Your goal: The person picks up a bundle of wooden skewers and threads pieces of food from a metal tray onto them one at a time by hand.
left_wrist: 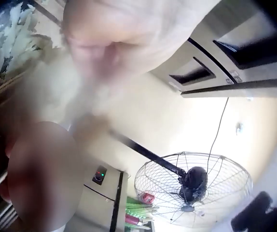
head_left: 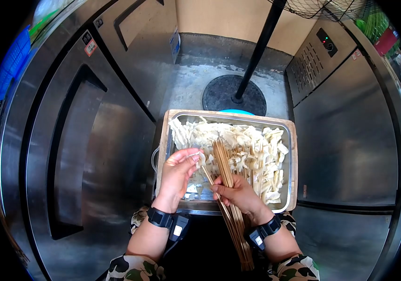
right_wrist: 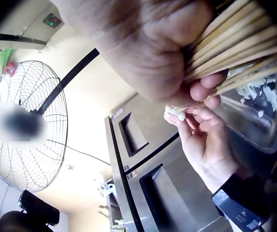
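Over the left part of a metal tray (head_left: pixel 185 205), my left hand (head_left: pixel 174 175) pinches a small pale, whitish piece of food (right_wrist: pixel 174 113) between thumb and fingers. A single bamboo skewer (head_left: pixel 208 176) meets that piece with its upper end. My right hand (head_left: pixel 241 194) grips a thick bundle of bamboo skewers (head_left: pixel 223 161), its thumb lying along the single one. Pale strips of food (head_left: pixel 203 133) fill the tray's far and right parts, several with skewers in them. In the left wrist view the held piece is a close blur.
The tray sits on a wooden board (head_left: pixel 294 159). Stainless steel cabinets stand on the left (head_left: pixel 102 140) and right (head_left: pixel 345 140). Beyond the tray is a fan's round black base (head_left: pixel 217 96) with its pole (head_left: pixel 256 51). Its wire cage (left_wrist: pixel 225 193) rises above.
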